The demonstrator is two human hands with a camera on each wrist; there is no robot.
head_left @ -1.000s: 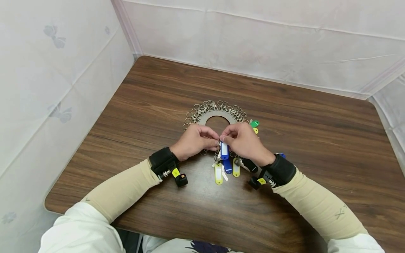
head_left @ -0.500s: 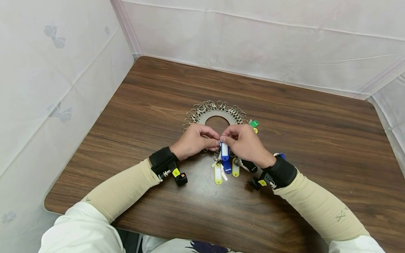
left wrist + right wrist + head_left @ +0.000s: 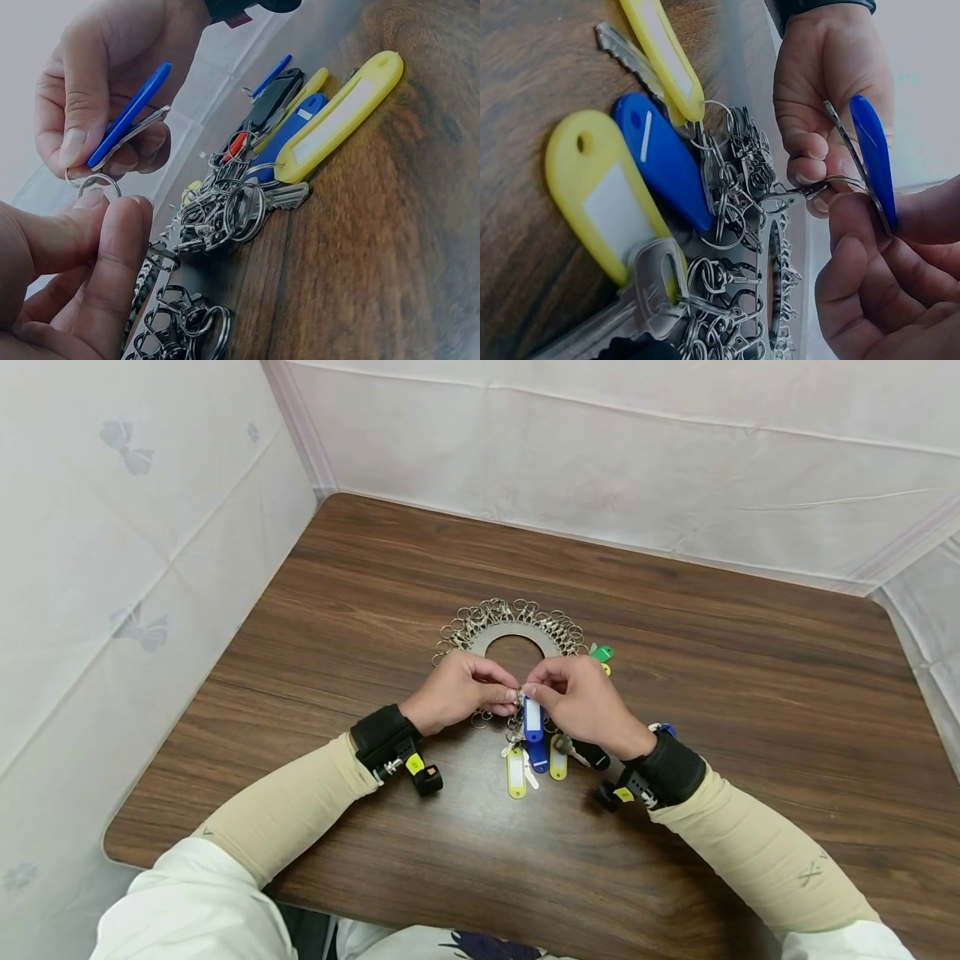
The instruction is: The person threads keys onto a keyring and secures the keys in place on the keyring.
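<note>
Two hands are meeting over the middle of a wooden tabletop [image 3: 375, 568], working a blue key tag [image 3: 532, 717] at a flat metal ring plate [image 3: 516, 628] fringed with snap clips. The right hand [image 3: 583, 700] is pinching the blue key tag together with its key, thumb and fingertips closed on it, holding it upright just above the plate's near edge so that the small split ring [image 3: 93, 183] at its top is facing across. The left hand [image 3: 457, 692] is pinching at that split ring between thumb and forefinger, apparently steadying it against a snap clip [image 3: 789, 195] reaching out from the plate. Just beneath the hands, a cluster of other tags is lying flat on the tabletop, among them a yellow tag [image 3: 517, 772] and a second blue tag [image 3: 664, 161], fanned toward the person and clear of the fingers. A green tag [image 3: 602, 652] is peeking out beyond the right hand. Open wood is stretching on every side, with white fabric walls [image 3: 600, 460] closing in the far and side edges.
</note>
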